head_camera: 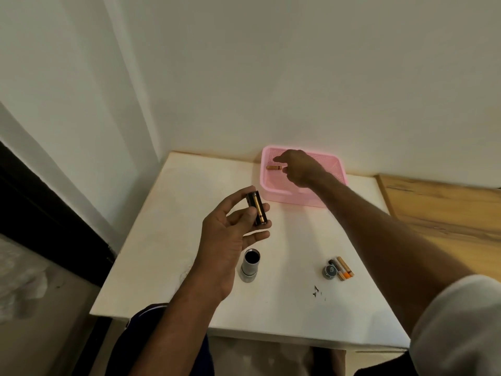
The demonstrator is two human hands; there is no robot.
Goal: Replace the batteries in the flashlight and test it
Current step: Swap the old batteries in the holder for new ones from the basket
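My L hand (233,226) mid-frame grips batt. holder (257,211); R hand (298,166), upper right, in pink basket (295,200) at a battery (273,167), can't tell if pinching it.

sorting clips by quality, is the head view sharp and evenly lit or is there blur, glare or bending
Head view: dim, warm light with no glare; the wide lens splays the table edges; the right hand and the battery it pinches at the pink basket look soft; the left hand and its battery holder are sharper.
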